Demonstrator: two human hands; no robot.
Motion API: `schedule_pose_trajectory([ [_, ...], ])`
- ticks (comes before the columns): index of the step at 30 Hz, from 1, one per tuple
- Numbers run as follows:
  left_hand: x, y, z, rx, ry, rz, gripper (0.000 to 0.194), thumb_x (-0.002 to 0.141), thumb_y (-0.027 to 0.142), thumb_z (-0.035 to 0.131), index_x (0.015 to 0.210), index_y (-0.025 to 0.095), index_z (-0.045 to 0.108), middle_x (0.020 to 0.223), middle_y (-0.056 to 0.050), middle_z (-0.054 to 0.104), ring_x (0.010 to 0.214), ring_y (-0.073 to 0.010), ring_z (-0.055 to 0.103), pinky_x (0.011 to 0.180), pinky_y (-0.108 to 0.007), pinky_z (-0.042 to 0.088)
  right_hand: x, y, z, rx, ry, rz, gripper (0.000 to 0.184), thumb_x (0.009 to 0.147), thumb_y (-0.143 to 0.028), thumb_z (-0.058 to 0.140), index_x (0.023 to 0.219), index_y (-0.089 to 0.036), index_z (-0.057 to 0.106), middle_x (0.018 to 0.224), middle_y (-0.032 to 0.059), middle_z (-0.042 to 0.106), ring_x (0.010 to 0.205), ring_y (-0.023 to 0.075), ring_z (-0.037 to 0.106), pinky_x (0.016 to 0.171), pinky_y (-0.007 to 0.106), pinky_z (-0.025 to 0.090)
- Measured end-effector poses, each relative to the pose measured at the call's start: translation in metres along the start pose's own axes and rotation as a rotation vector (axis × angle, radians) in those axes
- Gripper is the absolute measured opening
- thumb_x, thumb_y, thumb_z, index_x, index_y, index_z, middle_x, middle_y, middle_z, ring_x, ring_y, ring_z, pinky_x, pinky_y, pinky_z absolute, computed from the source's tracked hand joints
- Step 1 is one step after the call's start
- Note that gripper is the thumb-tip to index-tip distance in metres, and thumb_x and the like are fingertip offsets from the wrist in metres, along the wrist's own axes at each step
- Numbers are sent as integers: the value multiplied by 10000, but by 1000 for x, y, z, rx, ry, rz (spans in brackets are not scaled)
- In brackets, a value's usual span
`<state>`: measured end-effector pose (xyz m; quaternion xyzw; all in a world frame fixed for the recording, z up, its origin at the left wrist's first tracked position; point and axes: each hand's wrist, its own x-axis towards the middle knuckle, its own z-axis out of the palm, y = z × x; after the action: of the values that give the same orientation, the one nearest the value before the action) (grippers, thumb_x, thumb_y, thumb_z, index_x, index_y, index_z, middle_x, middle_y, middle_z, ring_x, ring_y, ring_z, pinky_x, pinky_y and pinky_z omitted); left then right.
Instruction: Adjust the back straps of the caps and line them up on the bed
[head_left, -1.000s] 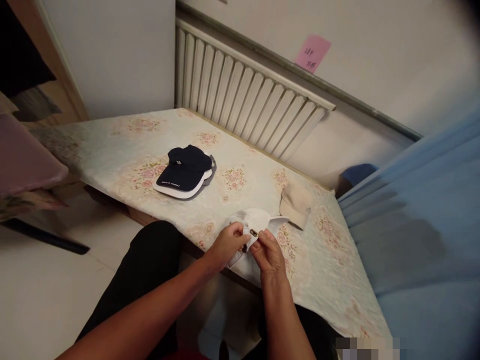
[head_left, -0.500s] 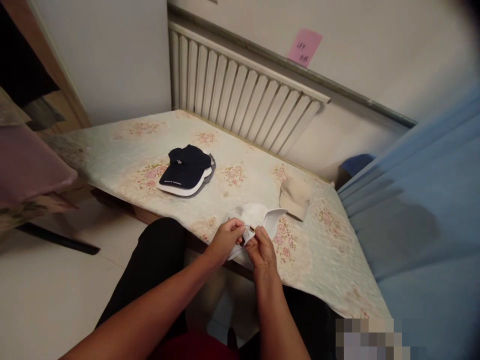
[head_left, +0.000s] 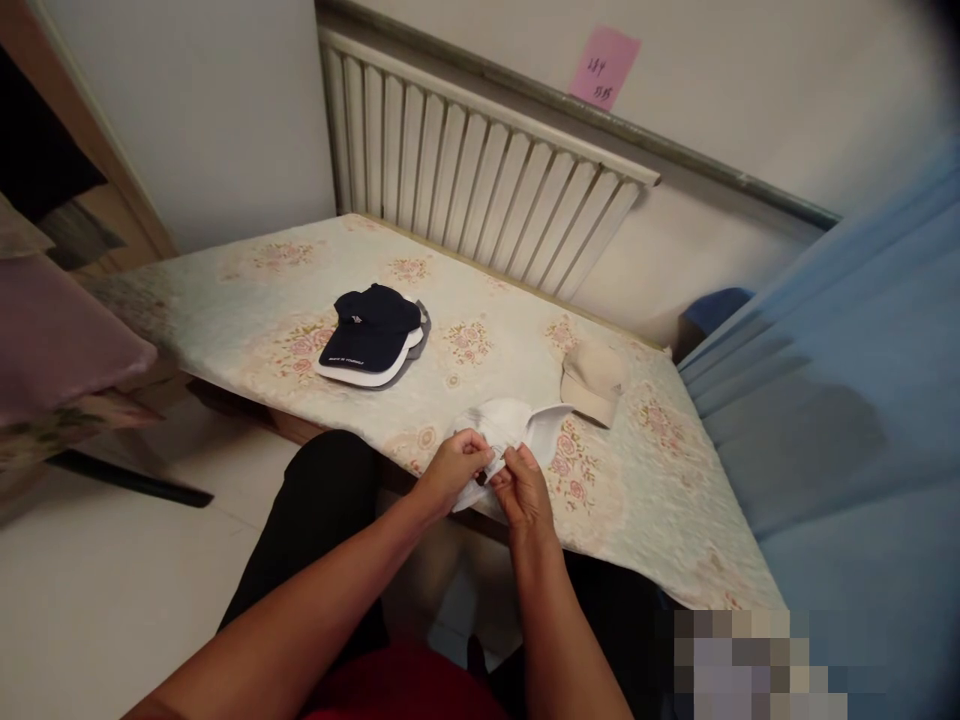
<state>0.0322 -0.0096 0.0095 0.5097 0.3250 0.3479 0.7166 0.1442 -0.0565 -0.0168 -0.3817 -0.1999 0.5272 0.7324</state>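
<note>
One white cap (head_left: 501, 417) sits at the near edge of the flower-patterned desk (head_left: 517, 365), brim toward the right. The left hand (head_left: 453, 472) and right hand (head_left: 524, 487) hold its back strap (head_left: 496, 466), fingers pinched narrow around it. Just beyond the brim lies a beige cap (head_left: 594, 378). Farther left, a navy cap (head_left: 375, 325) rests stacked on other caps (head_left: 356, 378). A radiator (head_left: 465, 165) stands at the far side; a blue curtain (head_left: 840, 400) hangs right.

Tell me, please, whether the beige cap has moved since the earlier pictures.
No, the beige cap shows no clear shift against the printed flowers beside it.
</note>
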Motion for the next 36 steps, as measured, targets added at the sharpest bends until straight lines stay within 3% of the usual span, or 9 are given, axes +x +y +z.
schedule_pose_trajectory([
  [5, 0, -3, 1, 75, 17, 1, 78, 658, 198, 543, 639, 179, 471, 555, 62, 463, 540, -85, 436, 536, -210, 317, 0, 2, 1, -39, 16, -16, 229, 690, -281, 726, 838, -206, 567, 591, -91, 480, 447, 40, 352, 442, 169, 328],
  [12, 3, -12, 2, 251, 115, -16, 80, 675, 216, 516, 634, 191, 452, 562, 53, 459, 555, -102, 429, 532, -225, 311, 0, 7, -3, -82, 46, -32, 254, 677, -297, 736, 843, -213, 563, 599, -88, 494, 465, 51, 374, 460, 180, 340],
  [19, 2, -11, 4, 262, 173, -86, 104, 649, 186, 512, 608, 200, 418, 516, 61, 431, 509, -100, 402, 497, -223, 291, -2, 9, -1, -111, 52, -38, 261, 674, -294, 733, 858, -204, 572, 597, -90, 476, 464, 45, 364, 469, 180, 350],
  [29, 5, -20, 6, 237, 300, -78, 124, 645, 153, 532, 593, 197, 428, 494, 66, 429, 492, -97, 411, 483, -214, 304, -5, 14, 0, -150, 81, -25, 293, 663, -306, 741, 881, -198, 579, 640, -81, 520, 460, 44, 388, 473, 189, 388],
  [36, -1, -14, 5, 192, 220, -79, 97, 684, 151, 513, 657, 198, 433, 499, 76, 430, 473, -93, 440, 491, -213, 338, -5, 13, -2, -146, 69, -16, 269, 677, -312, 738, 847, -209, 557, 619, -85, 525, 457, 53, 426, 489, 201, 411],
])
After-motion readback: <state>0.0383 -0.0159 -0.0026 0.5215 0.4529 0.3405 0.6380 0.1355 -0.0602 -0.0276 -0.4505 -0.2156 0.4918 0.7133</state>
